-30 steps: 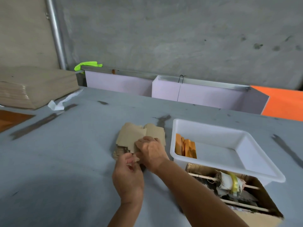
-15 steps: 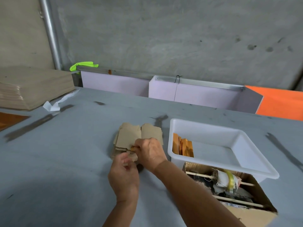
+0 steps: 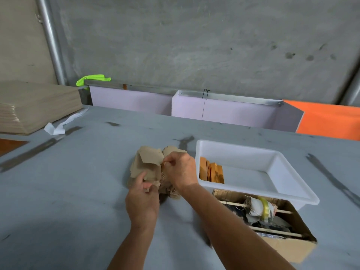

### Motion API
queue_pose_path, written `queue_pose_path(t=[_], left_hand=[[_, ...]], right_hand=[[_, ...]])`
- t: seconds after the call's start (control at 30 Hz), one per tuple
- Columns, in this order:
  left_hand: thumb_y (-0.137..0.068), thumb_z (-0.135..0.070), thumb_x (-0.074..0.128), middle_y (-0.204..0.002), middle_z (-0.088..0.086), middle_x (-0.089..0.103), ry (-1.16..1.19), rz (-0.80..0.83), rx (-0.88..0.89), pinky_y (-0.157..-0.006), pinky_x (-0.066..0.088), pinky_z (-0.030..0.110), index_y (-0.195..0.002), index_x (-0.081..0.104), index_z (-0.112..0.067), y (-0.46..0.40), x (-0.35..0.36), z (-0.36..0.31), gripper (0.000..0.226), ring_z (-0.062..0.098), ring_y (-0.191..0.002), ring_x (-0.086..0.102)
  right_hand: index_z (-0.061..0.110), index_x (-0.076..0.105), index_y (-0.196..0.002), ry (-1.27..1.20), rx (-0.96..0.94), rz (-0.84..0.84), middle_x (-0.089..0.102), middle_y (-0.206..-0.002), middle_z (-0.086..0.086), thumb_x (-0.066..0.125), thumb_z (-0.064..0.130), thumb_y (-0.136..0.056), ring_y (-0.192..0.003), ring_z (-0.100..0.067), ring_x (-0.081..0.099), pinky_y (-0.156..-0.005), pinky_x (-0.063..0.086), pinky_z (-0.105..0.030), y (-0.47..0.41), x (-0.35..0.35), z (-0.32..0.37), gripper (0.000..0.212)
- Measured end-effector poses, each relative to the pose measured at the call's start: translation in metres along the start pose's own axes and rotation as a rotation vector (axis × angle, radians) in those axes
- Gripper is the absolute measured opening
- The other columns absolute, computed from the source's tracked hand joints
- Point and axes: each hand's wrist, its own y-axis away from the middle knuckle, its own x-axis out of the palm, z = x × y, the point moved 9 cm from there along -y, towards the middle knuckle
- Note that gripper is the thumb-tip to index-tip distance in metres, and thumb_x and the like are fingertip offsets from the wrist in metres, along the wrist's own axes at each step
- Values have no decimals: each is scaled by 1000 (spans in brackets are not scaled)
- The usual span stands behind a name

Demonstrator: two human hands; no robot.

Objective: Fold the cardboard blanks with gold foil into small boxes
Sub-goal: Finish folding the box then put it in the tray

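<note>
A pile of brown cardboard blanks [image 3: 142,170] lies on the grey table in front of me. The top blank [image 3: 151,156] is lifted and bent upward on its right side. My right hand [image 3: 180,170] pinches that blank's right edge between thumb and fingers. My left hand [image 3: 143,199] pinches the near edge of a blank at the front of the pile. Several folded gold boxes [image 3: 211,172] stand on edge in the left end of a white plastic tray [image 3: 282,160], just right of my right hand.
An open cardboard box [image 3: 288,248] of rags, tape and sticks sits under the tray's near edge. A thick stack of brown sheets [image 3: 29,108] lies at the far left beside a white scrap [image 3: 56,129]. Lilac panels [image 3: 224,110] and an orange board [image 3: 331,121] line the table's far edge.
The top blank has been raised off the pile and bent upward by my right hand. My left hand has shifted slightly along the pile's near edge.
</note>
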Motion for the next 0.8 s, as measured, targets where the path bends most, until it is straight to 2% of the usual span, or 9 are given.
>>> queue_pose_path(t=[0.1,0.2,0.33,0.43,0.53,0.6,0.67,0.73,0.8], left_hand=[[-83,-3,59,-108,9,68,-24,42,-45,-95,47,42,-128,56,-12,-4,7,4,46,27,-103,61],[-82,-1,60,-111,12,66,-26,59,-60,-94,48,44,-127,56,-11,-4,10,3,46,30,-105,60],[-85,-7,59,-104,5,64,-42,-40,63,-89,51,46,-126,56,-13,6,-1,-18,41,29,-100,60],[-91,-28,60,-94,-9,60,160,-46,50,-88,52,41,-126,54,-18,21,-4,-37,37,21,-98,61],[-85,-40,65,-106,1,63,438,67,-130,-75,52,32,-132,47,-13,38,9,-41,57,21,-100,61],[-82,-32,69,-99,0,66,493,156,-188,-69,50,29,-130,48,-11,52,18,-42,56,22,-100,63],[-82,-21,71,-88,-5,69,490,219,-200,-63,49,29,-115,58,-13,66,24,-39,37,21,-91,64],[-80,-11,72,-86,-2,70,491,262,-239,-57,47,28,-100,62,-16,79,29,-30,23,20,-81,63],[-77,-2,72,-90,6,69,494,308,-288,-55,47,27,-102,64,-12,92,35,-21,28,19,-76,62]], right_hand=[[8,72,-90,-62,8,-78,72,-90,-4,56,3,-88,-84,-17,64,-78,50,-22,-3,-16,1,17],[10,68,-93,-113,-13,-150,69,-88,-2,52,7,-92,-81,-16,62,-71,45,-19,-4,-33,9,16],[11,63,-98,-216,-37,-243,62,-83,3,49,11,-96,-76,-11,57,-68,45,-17,-1,-63,22,15],[14,62,-89,-385,25,-246,64,-80,2,52,8,-93,-77,-13,60,-75,52,-25,16,-83,14,13],[18,60,-76,-532,156,-245,65,-73,-1,53,3,-91,-71,-16,61,-72,54,-33,48,-102,-13,22],[15,61,-76,-632,265,-237,63,-65,2,53,3,-92,-64,-13,60,-62,55,-26,73,-112,-36,21],[9,62,-79,-745,387,-229,61,-61,2,53,2,-93,-58,-9,59,-55,53,-21,100,-121,-61,18],[6,62,-79,-818,476,-216,59,-60,-3,52,1,-92,-56,-10,59,-53,53,-20,125,-128,-83,17],[6,61,-77,-833,547,-197,60,-64,-7,52,2,-92,-61,-15,59,-56,55,-25,147,-133,-100,18]])
